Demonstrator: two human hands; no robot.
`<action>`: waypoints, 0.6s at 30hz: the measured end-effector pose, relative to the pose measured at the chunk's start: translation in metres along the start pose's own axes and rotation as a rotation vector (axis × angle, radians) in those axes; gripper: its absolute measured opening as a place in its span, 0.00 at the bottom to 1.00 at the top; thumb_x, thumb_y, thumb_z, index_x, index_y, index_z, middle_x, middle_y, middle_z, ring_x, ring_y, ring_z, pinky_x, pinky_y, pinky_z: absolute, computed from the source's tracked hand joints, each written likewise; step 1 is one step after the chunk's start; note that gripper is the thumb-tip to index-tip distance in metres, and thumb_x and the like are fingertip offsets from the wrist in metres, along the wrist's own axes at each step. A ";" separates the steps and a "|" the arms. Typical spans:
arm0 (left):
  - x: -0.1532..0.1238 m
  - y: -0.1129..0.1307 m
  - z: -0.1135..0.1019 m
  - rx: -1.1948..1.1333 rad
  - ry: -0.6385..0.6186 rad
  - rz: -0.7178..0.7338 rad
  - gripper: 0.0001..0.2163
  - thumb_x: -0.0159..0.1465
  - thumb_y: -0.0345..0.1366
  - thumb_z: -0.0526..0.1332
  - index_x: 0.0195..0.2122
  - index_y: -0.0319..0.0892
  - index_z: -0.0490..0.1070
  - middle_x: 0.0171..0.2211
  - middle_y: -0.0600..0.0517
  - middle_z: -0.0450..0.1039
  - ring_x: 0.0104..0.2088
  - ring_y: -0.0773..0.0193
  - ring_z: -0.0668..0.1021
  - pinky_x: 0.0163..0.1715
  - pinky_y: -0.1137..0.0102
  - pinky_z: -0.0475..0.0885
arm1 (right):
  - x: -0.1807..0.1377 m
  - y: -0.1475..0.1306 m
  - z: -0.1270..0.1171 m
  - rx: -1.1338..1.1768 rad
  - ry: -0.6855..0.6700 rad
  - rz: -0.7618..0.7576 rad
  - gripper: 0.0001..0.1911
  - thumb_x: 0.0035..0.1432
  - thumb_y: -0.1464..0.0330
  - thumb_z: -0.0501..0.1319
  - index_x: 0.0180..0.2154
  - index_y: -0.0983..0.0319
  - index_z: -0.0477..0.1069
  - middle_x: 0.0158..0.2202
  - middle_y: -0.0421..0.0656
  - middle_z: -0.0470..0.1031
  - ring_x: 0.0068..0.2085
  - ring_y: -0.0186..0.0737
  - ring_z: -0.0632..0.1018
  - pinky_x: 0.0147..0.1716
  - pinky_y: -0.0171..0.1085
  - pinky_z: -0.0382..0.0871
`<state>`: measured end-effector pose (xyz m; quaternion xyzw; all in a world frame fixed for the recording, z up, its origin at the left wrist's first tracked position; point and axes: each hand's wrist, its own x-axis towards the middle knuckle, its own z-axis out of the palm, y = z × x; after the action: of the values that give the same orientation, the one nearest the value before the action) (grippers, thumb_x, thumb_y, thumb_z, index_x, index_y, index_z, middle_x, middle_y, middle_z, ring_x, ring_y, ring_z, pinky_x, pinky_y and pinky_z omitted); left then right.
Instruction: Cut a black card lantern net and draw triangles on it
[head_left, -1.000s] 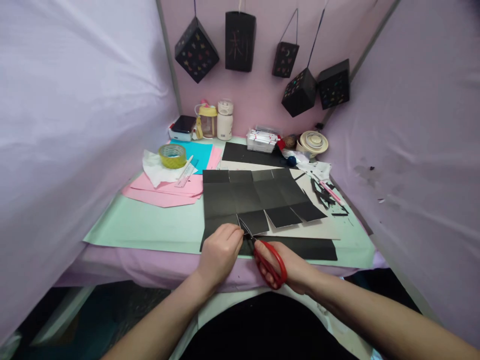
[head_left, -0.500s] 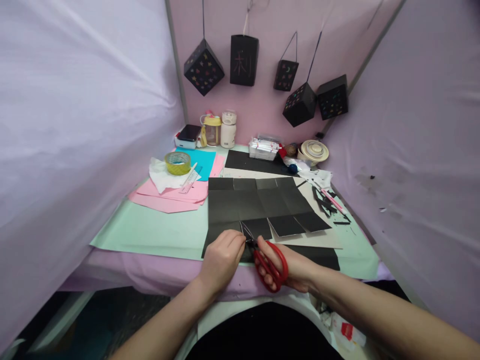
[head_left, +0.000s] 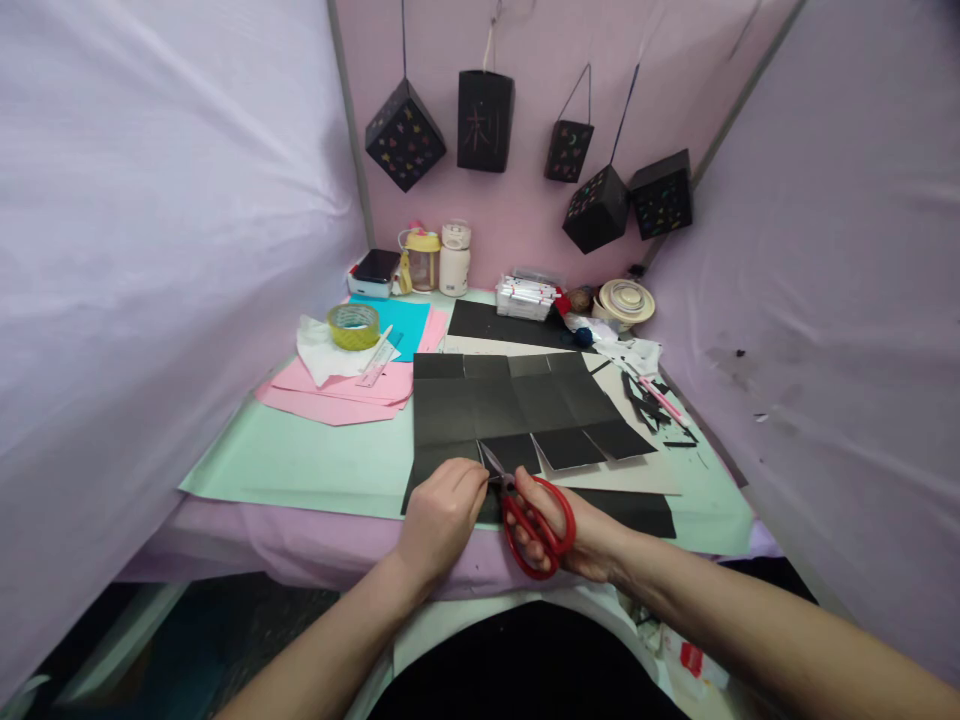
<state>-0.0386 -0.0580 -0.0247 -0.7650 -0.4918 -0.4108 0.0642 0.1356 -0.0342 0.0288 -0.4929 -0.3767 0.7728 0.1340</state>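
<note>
Near tabletop [head_left: 300,532] edge: right hand [head_left: 581,532], grip closed on red scissors [head_left: 537,522], blades barely advanced into black paper [head_left: 517,405] slit; left hand [head_left: 442,512] grip still pinches adjoining flap.

Red scissors [head_left: 516,510] in creased black paper [head_left: 495,405]

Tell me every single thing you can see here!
black paper: one, black, table middle, creased, partly cut
scissors: one, red handles, paper's near edge
lanterns: five, black, coloured marks, hanging on back wall
tape: one roll, yellow, back left
pink paper: several sheets, pink, left
blue paper: one, blue, behind pink paper
bottles: two, yellow-lidded and white, back
mat: one, pale green, under the papers
left hand: one, pinching black paper beside blades
right hand: one, gripping scissors
</note>
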 end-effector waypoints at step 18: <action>-0.002 0.000 0.000 0.007 -0.010 -0.008 0.07 0.68 0.27 0.54 0.38 0.40 0.72 0.35 0.48 0.77 0.38 0.60 0.78 0.40 0.65 0.76 | 0.000 0.001 -0.001 0.032 -0.033 0.003 0.32 0.62 0.42 0.49 0.30 0.65 0.65 0.17 0.35 0.63 0.14 0.25 0.62 0.13 0.26 0.52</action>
<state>-0.0391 -0.0591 -0.0257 -0.7649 -0.4967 -0.4054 0.0628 0.1365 -0.0343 0.0279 -0.4786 -0.3657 0.7869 0.1346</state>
